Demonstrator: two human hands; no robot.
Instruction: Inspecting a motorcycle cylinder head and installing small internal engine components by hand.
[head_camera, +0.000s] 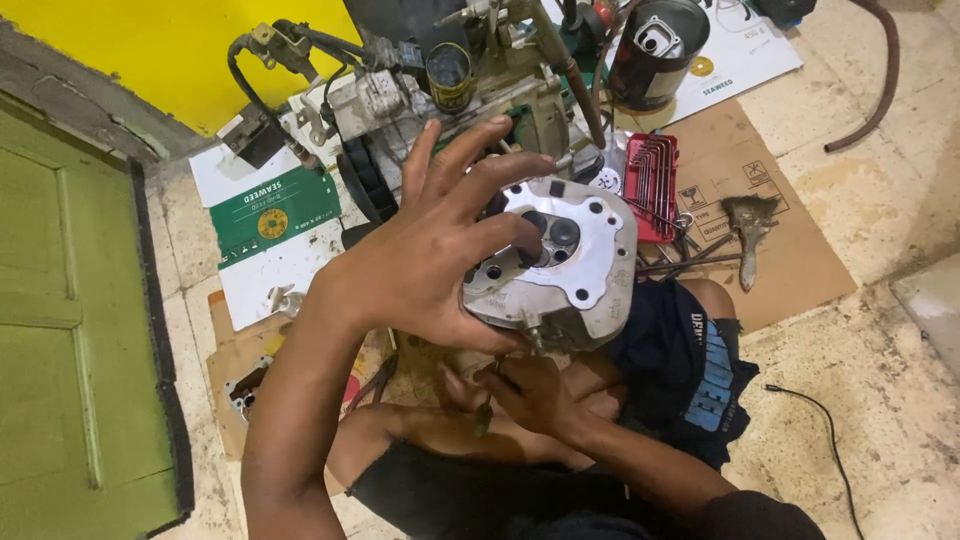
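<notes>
— What's the place like, seen from the head camera?

— A stained tile floor (880, 190) with flattened cardboard (790, 255) and printed paper sheets (270, 215) spread over it. A green door (70, 330) runs down the left edge, and a yellow wall (170, 50) sits above it. The person sits on the floor with bare knees and dark shorts (690, 370).

— Any containers?

— A red holder (652, 185) lies on the cardboard, with a row of bent metal keys slotted into it. A dark metal can (655, 50) stands near the top, open, with a grey part inside. A worn paintbrush (750, 225) rests just beside the red holder, and loose tools lie between them.

— And the hands?

— The left hand (420, 270) has its fingers spread wide over the face of a grey metal engine part (570, 260), thumb hooked under its edge, holding it tilted above the lap. The right hand (545, 395) is below that part, fingers curled narrow around a small thin object I cannot make out.

— What's behind it?

— A stripped engine (440, 90) with hoses and wires, close to the wall.
</notes>
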